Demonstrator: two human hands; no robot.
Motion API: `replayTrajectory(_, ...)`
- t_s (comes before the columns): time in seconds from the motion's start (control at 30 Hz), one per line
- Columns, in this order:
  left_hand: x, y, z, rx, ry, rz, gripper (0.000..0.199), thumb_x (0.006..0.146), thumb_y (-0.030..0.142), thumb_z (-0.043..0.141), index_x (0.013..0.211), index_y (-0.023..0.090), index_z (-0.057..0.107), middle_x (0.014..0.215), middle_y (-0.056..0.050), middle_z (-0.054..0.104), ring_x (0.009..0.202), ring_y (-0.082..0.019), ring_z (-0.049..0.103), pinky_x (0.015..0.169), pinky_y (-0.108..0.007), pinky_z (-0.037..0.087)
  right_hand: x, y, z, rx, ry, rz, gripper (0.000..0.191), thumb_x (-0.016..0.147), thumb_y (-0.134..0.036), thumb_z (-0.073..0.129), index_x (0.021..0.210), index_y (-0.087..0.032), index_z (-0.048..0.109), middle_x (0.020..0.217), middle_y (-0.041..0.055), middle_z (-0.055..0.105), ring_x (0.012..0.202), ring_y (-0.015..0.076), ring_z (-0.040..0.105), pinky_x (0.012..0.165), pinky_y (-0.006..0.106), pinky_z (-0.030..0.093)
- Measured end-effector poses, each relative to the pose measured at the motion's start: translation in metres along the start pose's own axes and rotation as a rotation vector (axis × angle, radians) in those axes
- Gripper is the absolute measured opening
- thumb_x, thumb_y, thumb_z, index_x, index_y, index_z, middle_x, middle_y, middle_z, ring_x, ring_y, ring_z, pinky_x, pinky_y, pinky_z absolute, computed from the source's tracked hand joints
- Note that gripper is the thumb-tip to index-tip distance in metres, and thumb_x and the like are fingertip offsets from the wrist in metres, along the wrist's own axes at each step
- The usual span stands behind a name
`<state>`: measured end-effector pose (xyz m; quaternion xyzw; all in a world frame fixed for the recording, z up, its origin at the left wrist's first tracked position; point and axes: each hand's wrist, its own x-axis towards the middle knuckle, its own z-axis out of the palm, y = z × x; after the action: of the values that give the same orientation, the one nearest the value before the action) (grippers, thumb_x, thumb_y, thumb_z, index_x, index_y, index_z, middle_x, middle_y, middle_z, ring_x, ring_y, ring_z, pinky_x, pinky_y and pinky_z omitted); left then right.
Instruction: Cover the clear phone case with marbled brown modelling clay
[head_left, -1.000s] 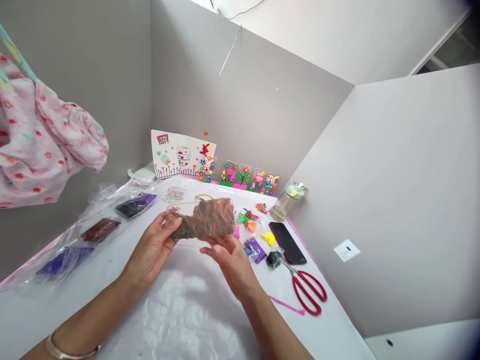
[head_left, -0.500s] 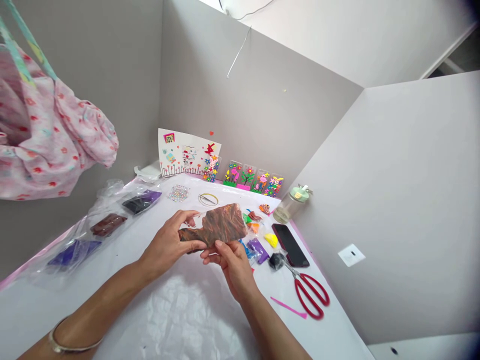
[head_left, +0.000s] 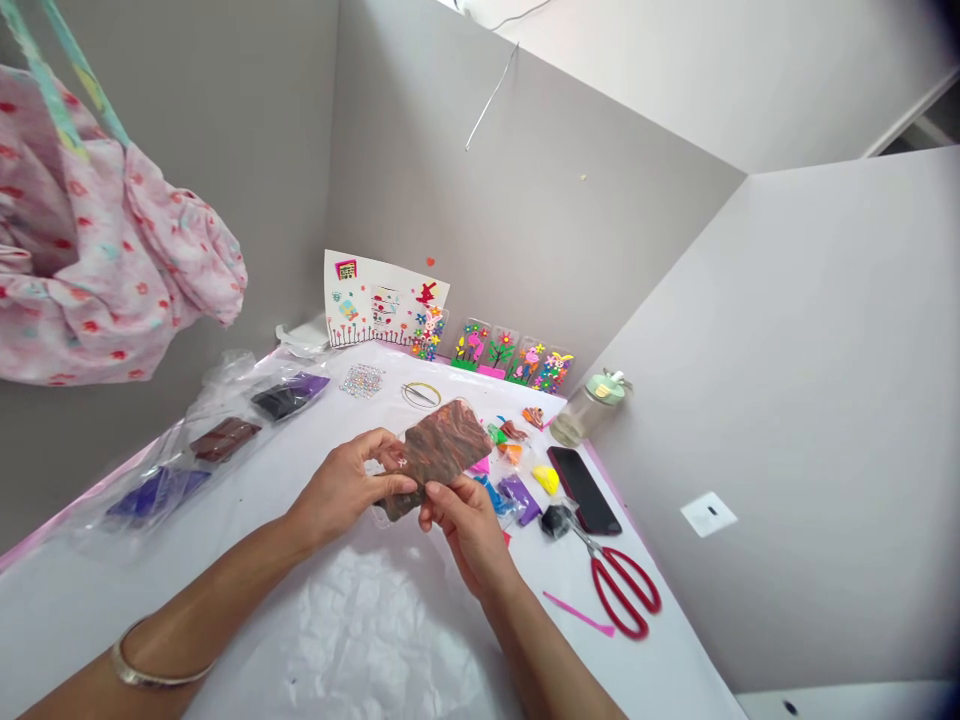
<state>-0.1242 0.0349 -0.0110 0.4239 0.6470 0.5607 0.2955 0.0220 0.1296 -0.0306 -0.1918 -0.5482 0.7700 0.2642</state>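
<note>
A clear phone case (head_left: 448,440), covered in marbled brown, black and reddish clay, is held up over the table between both hands. My left hand (head_left: 356,485) grips its left end, thumb on the near face and fingers curled round the far edge. With thumb and bent fingers, my right hand (head_left: 469,525) pinches its lower edge near the middle. The case is tilted, and a see-through rim shows at its lower left corner. Just right of it lie clay pieces: orange (head_left: 511,453), a purple packet (head_left: 520,497), yellow (head_left: 546,480) and a wrapped black lump (head_left: 556,521).
Red-handled scissors (head_left: 626,592), a dark phone (head_left: 583,490) and a pink plastic tool (head_left: 577,613) lie at right. A lidded jar (head_left: 589,410) stands by the wall. Bagged clay (head_left: 225,439) lies left; beads (head_left: 362,380) and decorated cases (head_left: 501,350) are behind. Pink cloth (head_left: 112,230) hangs upper left.
The phone case has turned in my hands, so its clay face shows more evenly and its clear lower corner appears. Both hands keep hold. The view has shifted slightly.
</note>
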Motion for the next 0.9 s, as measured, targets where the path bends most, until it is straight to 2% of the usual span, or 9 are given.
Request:
replayTrajectory(0.27,0.002,-0.0052,-0.0007,0.12,0.057,0.075,0.022,0.078,0.034,0.066,0.098,0.025,0.061,0.079,0.003,0.067,0.082,-0.021,0.063,0.086,-0.035,0.043,0.0004,-0.0011,0.0006,0.044,0.018,0.023,0.022,0.074,-0.035,0.075,0.075,-0.014,0.068,0.058,-0.0004,0.06,0.053,0.0103,0.05,0.056,0.024,0.038)
replayTrajectory(0.47,0.0008,-0.0051,-0.0016,0.093,0.04,0.054,0.022,0.083,0.038,0.059,0.101,0.025,0.06,0.08,0.001,0.068,0.069,-0.019,0.063,0.07,-0.032,0.048,0.0004,-0.0009,0.0023,0.056,0.037,0.045,0.024,0.071,-0.036,0.077,0.073,-0.014,0.066,0.057,-0.0006,0.059,0.053,0.0105,0.051,0.056,0.025,0.039)
replayTrajectory(0.63,-0.0001,-0.0014,-0.0016,-0.027,0.042,0.008,0.025,0.084,0.042,0.058,0.099,0.023,0.062,0.082,-0.002,0.068,0.064,-0.018,0.063,0.055,-0.027,0.048,-0.0002,-0.002,0.0027,0.034,0.047,0.043,0.025,0.071,-0.036,0.076,0.07,-0.015,0.064,0.057,-0.0003,0.06,0.053,0.011,0.051,0.057,0.026,0.04)
replayTrajectory(0.77,0.0017,-0.0029,-0.0026,-0.096,-0.029,-0.004,0.03,0.088,0.048,0.052,0.102,0.023,0.06,0.086,-0.002,0.068,0.069,-0.018,0.065,0.054,-0.025,0.05,-0.0013,-0.003,0.0028,0.031,0.066,0.025,0.025,0.072,-0.037,0.075,0.069,-0.015,0.063,0.056,-0.0011,0.058,0.052,0.0109,0.05,0.056,0.026,0.04)
replayTrajectory(0.83,0.0028,-0.0043,-0.0017,-0.107,-0.021,0.012,0.032,0.083,0.047,0.06,0.106,0.024,0.059,0.095,-0.002,0.07,0.079,-0.02,0.067,0.061,-0.027,0.052,-0.002,-0.0019,0.003,0.013,0.048,0.017,0.024,0.074,-0.038,0.074,0.072,-0.015,0.065,0.058,-0.0008,0.058,0.053,0.011,0.05,0.056,0.026,0.04)
replayTrajectory(0.9,0.0034,-0.0051,0.0003,-0.103,0.021,0.04,0.042,0.073,0.04,0.073,0.109,0.025,0.057,0.106,-0.004,0.069,0.096,-0.024,0.066,0.072,-0.03,0.054,-0.0025,0.0005,0.0031,-0.025,0.005,0.006,0.024,0.076,-0.038,0.072,0.077,-0.015,0.068,0.061,0.0001,0.059,0.054,0.0112,0.05,0.057,0.026,0.04)
